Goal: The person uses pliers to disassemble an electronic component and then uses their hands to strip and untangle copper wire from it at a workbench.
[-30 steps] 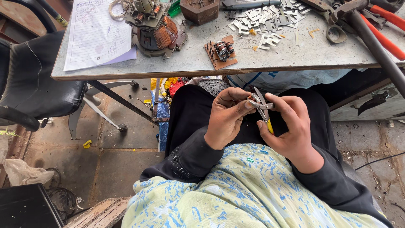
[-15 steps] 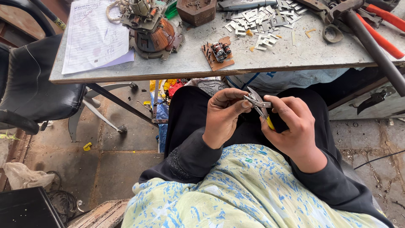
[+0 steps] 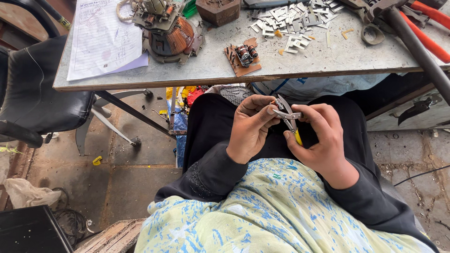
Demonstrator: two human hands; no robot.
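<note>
Two hands working a small metal piece with pliers, held over the lap below the workbench edge.

The right hand (image 3: 323, 140) is curled round one pair of yellow-handled pliers (image 3: 289, 121), long axis running up and away, nose toward the left hand (image 3: 251, 126), whose fingertips pinch one small metal piece (image 3: 280, 112) at the nose. One workbench (image 3: 300, 61) lies beyond.

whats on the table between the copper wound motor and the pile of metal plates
In the head view, a small circuit board lies between the motor and the metal plates, on the table.
</note>
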